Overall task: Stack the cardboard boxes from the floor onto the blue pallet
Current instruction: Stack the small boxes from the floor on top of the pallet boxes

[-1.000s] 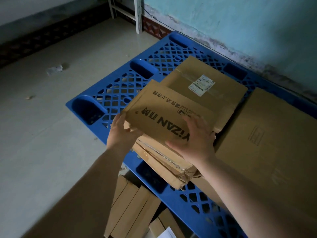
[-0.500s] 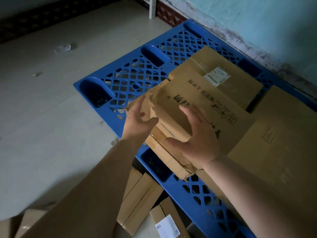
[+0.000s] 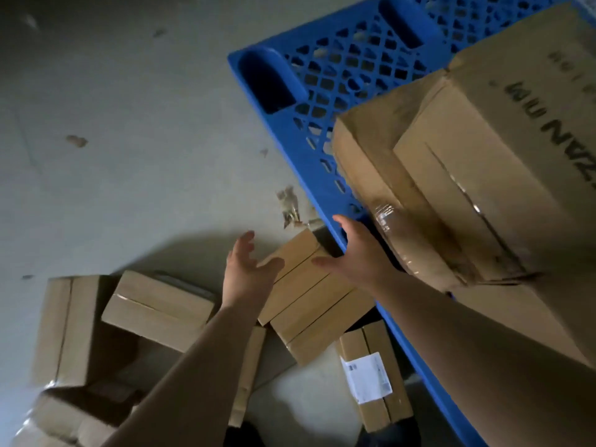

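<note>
The blue pallet (image 3: 325,75) fills the upper right, with a crumpled printed cardboard box (image 3: 467,162) lying on other flat boxes at its near edge. Both my hands are off that box and hover over the floor boxes. My left hand (image 3: 246,269) is open, fingers spread, just left of a long taped box (image 3: 309,295) that lies beside the pallet edge. My right hand (image 3: 358,253) is open above that box's far end, close to the pallet's rim. Neither hand holds anything.
Several more boxes lie on the grey floor: a small one (image 3: 158,304), a larger one (image 3: 67,327) at the left, and one with a white label (image 3: 371,375) next to the pallet. A scrap of tape (image 3: 290,204) lies by the pallet edge.
Both hands have let go of the printed box, which now rests on the pallet stack. They have dropped toward the floor boxes, and my view has swung down and left.
</note>
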Motion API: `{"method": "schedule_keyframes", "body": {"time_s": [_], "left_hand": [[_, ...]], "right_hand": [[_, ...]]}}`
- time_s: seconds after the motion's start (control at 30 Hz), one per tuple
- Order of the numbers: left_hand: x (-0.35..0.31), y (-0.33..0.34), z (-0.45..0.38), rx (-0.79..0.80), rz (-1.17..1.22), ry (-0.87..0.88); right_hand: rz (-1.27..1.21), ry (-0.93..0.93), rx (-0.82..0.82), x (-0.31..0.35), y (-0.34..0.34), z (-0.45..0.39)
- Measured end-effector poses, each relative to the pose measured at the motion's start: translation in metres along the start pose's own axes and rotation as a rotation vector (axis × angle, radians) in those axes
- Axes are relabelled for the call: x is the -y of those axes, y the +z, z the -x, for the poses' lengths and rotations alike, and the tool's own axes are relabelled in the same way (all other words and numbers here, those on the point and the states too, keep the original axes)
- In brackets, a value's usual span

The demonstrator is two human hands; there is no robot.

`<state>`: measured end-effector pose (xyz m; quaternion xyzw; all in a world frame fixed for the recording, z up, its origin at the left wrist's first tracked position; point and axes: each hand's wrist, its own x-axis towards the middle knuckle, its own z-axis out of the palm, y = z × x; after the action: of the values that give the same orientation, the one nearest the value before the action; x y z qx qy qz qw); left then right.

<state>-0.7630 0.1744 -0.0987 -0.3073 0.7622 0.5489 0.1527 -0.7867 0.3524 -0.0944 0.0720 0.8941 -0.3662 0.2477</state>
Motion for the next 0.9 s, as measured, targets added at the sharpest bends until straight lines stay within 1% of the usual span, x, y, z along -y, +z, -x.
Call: {"method": "schedule_keyframes", "body": {"time_s": [0.1,0.2,0.3,0.37,0.43,0.5,0.53,0.63,0.7,0.8,0.9], "left_hand": [[0.046,0.003,0.004,0.007,-0.034,-0.099],[0.081,0.01,0.011,0.03,-0.09,-0.184],[0.1,0.013,0.01,-0.015,-0.181,-0.213],[0.109,0.015,0.003,-0.011,-0.14,-0.285],[0.115,0.017,-0.005,0.073,-0.021,-0.373],[0.111,0.019,-0.01,0.13,0.032,-0.436],[0.106,0.018,-0.01,0.123,0.041,-0.447],[0.083,0.01,-0.008,0.049,0.11,-0.322],[0.055,0.001,-0.004,0.023,0.173,-0.213],[-0.007,-0.014,0.0,-0.009,0.256,-0.062],[-0.084,-0.025,0.007,-0.095,0.245,0.128]], "right_hand": [[0.099,0.084,0.081,-0.031,0.029,-0.001],[0.184,0.121,0.154,-0.056,0.05,-0.003],[0.227,0.141,0.147,-0.069,0.067,-0.011],[0.258,0.177,0.118,-0.071,0.074,-0.023],[0.284,0.241,0.103,-0.07,0.078,-0.033],[0.242,0.281,0.08,-0.066,0.081,-0.04],[0.2,0.291,0.057,-0.063,0.08,-0.041],[0.025,0.3,-0.043,-0.045,0.068,-0.038],[-0.097,0.257,-0.11,-0.026,0.05,-0.037],[-0.224,0.204,-0.199,0.015,0.014,-0.035],[-0.417,0.137,-0.326,0.065,-0.037,-0.036]]}}
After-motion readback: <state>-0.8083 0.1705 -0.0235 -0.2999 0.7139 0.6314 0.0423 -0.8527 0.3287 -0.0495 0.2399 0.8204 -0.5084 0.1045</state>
